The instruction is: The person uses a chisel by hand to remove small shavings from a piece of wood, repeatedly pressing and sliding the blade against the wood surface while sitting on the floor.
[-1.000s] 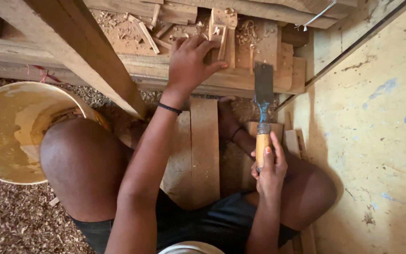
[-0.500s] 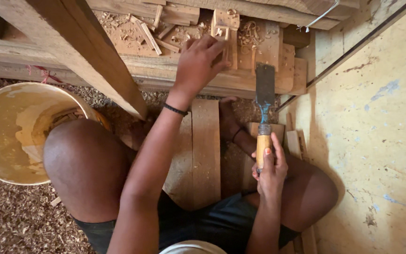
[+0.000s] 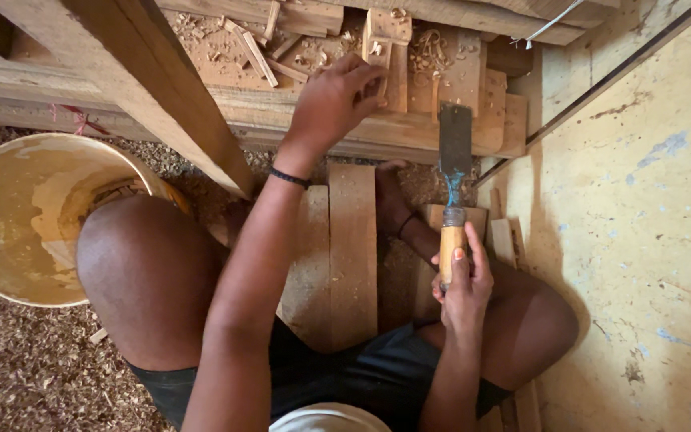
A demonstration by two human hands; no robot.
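arms: bare, no sleeves | left wrist: thin black band [image 3: 289, 178] | legs: dark shorts [image 3: 361, 376], knees bare

Warm soft daylight, sharp focus throughout, gentle shadows under the legs, slight wide-angle stretch at edges
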